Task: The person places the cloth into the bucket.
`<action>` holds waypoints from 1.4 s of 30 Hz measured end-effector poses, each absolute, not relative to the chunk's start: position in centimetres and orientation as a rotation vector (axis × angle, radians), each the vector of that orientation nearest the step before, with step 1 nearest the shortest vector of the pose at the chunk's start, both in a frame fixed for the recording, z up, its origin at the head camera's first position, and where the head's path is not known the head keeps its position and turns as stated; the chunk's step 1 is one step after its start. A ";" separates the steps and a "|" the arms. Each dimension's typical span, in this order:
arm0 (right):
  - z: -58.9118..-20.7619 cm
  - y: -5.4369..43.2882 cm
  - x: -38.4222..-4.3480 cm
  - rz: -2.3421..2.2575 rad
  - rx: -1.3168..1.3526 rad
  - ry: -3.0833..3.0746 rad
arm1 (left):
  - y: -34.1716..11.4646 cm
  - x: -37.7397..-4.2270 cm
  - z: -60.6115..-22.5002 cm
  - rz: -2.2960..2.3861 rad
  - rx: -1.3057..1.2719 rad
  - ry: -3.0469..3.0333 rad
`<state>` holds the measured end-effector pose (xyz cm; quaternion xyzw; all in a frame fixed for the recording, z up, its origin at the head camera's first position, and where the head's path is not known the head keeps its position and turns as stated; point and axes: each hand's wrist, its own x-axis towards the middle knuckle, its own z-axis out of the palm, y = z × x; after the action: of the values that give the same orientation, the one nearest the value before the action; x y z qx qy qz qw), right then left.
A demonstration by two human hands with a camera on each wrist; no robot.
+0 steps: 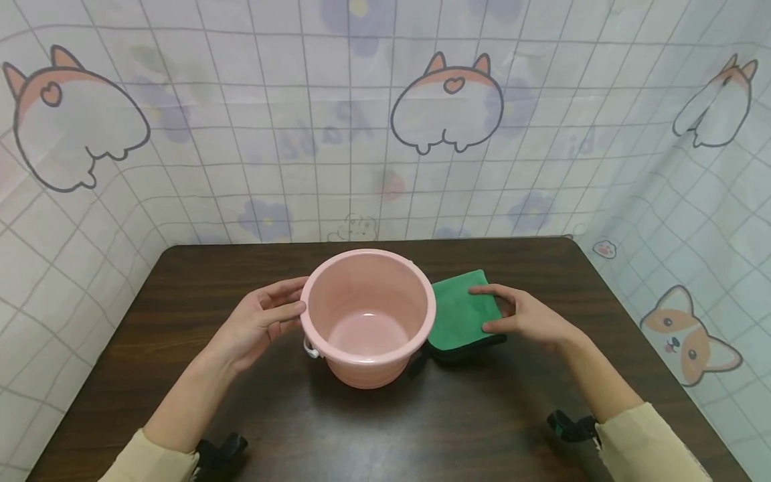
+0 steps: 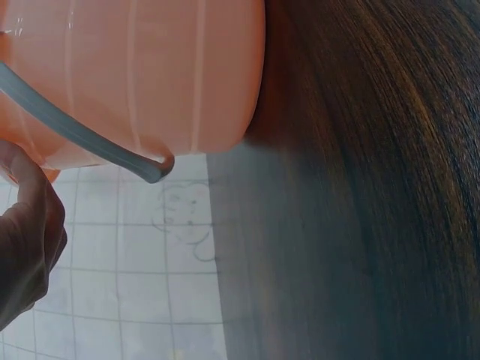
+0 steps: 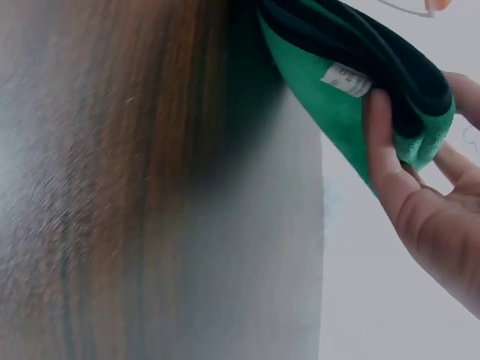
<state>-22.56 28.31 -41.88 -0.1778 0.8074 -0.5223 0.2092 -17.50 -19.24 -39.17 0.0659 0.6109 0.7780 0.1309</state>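
Observation:
A pink plastic bucket with a pale handle stands upright near the middle of the table. My left hand touches the outside of its rim on the left, thumb and fingers both outside the bucket. In the left wrist view the bucket's grey-looking handle hangs along its side, near the fingers. To the right of the bucket, my right hand pinches a folded towel, green with dark layers. A small white label shows on the towel in the right wrist view. Its near part appears raised off the table.
The dark wood-grain table has rounded far corners. A tiled-pattern curtain with cartoon animals stands behind it and along both sides. A black strap sits by the right sleeve, another strap by the left.

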 end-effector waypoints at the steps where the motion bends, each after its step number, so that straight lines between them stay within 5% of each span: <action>1: -41.6 28.2 -22.6 -1.474 -0.495 2.227 | -19.2 -17.5 -39.2 2.258 0.193 1.775; 21: -37.8 27.4 -22.8 -1.829 -0.529 1.952 | -19.2 -17.6 -39.3 2.264 0.170 1.773; 42: -33.2 26.8 -22.1 -2.012 -0.868 1.754 | -19.3 -17.5 -39.3 2.287 0.169 1.744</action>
<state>-22.12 26.80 -33.24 -0.3050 0.6163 -0.7067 0.1666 -17.49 -19.26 -39.33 0.0583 0.6003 0.7870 0.1298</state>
